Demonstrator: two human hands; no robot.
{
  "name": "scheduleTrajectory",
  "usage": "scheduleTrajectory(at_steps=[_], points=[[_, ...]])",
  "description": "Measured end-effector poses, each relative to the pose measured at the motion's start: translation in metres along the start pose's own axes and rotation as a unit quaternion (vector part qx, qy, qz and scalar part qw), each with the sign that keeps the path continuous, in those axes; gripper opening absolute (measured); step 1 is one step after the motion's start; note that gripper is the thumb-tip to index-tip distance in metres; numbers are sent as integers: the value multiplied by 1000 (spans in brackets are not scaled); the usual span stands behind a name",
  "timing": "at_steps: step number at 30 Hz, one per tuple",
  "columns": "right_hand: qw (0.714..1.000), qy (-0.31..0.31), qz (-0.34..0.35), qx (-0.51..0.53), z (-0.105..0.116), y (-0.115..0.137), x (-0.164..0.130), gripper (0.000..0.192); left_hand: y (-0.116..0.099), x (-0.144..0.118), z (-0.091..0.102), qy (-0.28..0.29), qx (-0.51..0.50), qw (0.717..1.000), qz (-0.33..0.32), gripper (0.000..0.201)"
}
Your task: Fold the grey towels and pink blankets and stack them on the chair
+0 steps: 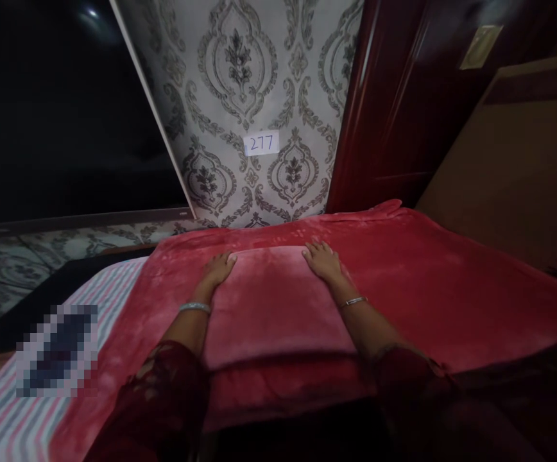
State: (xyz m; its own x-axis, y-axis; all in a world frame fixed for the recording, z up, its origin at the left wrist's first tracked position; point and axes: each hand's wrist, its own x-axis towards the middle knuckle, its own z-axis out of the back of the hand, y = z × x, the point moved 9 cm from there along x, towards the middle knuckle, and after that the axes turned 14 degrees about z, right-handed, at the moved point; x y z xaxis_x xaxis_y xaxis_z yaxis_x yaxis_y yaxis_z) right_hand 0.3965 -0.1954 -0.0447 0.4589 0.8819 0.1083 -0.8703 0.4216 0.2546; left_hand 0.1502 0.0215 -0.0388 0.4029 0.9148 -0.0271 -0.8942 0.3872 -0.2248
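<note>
A red plush blanket (432, 282) lies spread over the surface before me. Its paler pink folded section (278, 301) forms a rectangle in the middle, with a thick fold along the near side. My left hand (218, 267) rests on the far left corner of that section, fingers stretched forward. On the far right corner lies my right hand (323, 259), its fingers slightly spread and the thumb turned inward. Both palms face down against the fabric, and neither appears to clutch it. A band circles each wrist.
A striped sheet (115, 289) shows at the left, with a blurred-out dark item (59, 350) on it. Behind stand a large dark screen (67, 115), patterned wallpaper with a "277" label (261, 142), and a dark red door (389, 96). A brown cardboard panel (514, 167) leans at the right.
</note>
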Motion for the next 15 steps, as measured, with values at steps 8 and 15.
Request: scheduleTrajectory(at_steps=[8,15], points=[[987,-2,158,-3,13,97,-69,58,-49,-108,10,-43,23,986,-159,59],[975,18,219,3,-26,118,-117,57,-63,-189,-32,7,51,979,-198,60]])
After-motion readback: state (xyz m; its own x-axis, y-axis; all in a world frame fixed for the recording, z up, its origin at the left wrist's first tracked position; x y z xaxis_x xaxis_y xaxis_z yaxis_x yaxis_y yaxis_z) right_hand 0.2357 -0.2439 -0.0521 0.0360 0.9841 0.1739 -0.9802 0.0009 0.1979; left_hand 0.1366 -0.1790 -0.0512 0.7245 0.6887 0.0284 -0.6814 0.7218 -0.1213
